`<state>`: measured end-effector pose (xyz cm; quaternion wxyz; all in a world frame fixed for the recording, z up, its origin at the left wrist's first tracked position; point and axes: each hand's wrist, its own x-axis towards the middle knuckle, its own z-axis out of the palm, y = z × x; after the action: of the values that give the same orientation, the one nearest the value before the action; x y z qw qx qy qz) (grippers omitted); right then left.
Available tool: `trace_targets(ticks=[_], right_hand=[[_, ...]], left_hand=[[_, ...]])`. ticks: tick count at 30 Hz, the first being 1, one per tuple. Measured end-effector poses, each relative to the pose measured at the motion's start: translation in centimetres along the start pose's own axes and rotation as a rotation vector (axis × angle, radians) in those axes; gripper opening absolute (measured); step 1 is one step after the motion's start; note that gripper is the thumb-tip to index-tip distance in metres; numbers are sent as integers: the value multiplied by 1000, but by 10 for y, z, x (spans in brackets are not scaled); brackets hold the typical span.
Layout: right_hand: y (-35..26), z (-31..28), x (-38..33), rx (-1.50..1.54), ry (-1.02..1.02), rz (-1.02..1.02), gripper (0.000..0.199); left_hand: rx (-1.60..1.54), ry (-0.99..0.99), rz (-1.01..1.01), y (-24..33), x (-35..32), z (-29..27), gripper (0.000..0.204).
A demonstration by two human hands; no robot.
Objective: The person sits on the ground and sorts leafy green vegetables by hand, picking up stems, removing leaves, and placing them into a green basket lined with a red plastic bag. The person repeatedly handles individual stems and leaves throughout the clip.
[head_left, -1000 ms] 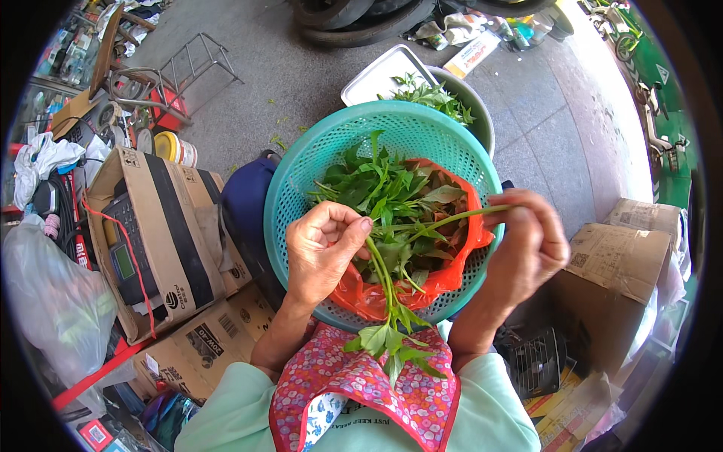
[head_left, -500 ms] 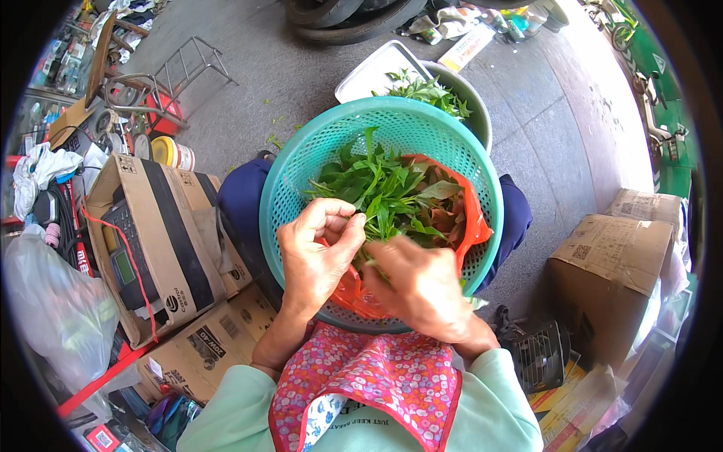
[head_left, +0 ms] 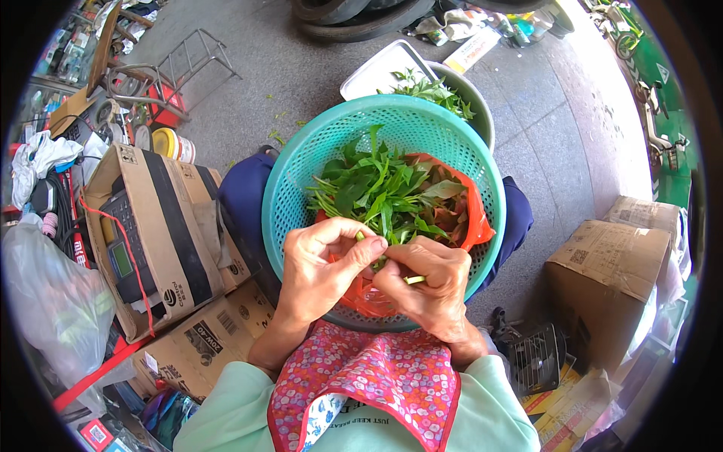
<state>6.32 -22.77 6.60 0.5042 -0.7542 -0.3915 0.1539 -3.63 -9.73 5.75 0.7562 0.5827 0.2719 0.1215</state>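
Observation:
A teal perforated plastic basket [head_left: 297,162] rests between my knees. Inside it lie leafy greens [head_left: 384,184] and a red plastic bag [head_left: 479,218] partly filled with leaves. Over the basket's near side my left hand [head_left: 331,260] pinches a green stem [head_left: 379,262] between thumb and fingers. My right hand [head_left: 429,282] meets it there, its fingers closed on the same stem. A pale cut end of stem [head_left: 414,280] sticks out from the right hand's fingers. The hands hide most of what they hold.
Beyond the basket stand a grey basin [head_left: 482,113] holding greens and a white tray [head_left: 376,68]. Cardboard boxes flank me, one with a desk phone [head_left: 128,245] at left, another box [head_left: 606,260] at right. Tyres [head_left: 361,19] lie at the far side.
My right hand, blurred before, has come to a steadier hold beside my left. The left hand has shifted slightly right, and the stem now shows between them.

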Motion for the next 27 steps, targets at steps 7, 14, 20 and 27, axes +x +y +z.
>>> trace_targets(ticks=[7, 14, 20, 27], right_hand=[[6, -18, 12, 141, 367, 269, 5], [0, -99, 2, 364, 1194, -152, 14], [10, -27, 4, -279, 72, -149, 17], [5, -8, -4, -206, -32, -165, 13]], left_hand=[[-377, 30, -300, -34, 4, 7, 17], [-396, 66, -344, -40, 14, -9, 14], [-469, 75, -309, -26, 12, -3, 19], [-365, -34, -172, -7, -2, -2, 16]])
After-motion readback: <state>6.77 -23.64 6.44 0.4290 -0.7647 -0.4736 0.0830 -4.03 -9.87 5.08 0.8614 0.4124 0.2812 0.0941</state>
